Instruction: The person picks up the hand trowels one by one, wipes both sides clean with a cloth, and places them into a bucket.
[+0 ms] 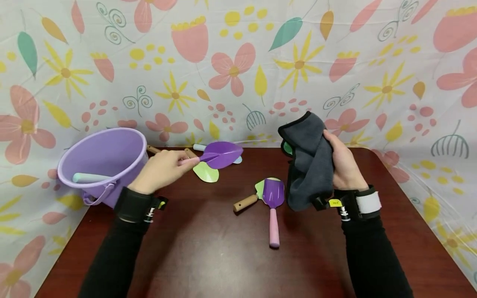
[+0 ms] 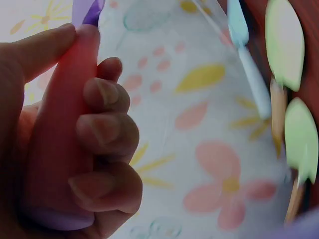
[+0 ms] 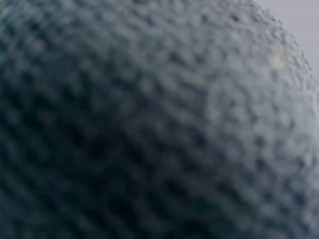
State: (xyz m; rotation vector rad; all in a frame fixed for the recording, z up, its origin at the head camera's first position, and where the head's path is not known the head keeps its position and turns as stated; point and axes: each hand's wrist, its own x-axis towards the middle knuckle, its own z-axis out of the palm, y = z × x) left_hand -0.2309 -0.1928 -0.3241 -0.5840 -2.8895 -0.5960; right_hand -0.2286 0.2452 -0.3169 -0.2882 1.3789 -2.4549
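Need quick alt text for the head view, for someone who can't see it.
The left hand holds a purple trowel above a dark table; the right hand grips a grey cloth. A purple bucket stands left.

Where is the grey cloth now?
In the head view, the grey cloth is right of centre, held up by the right hand above the table.
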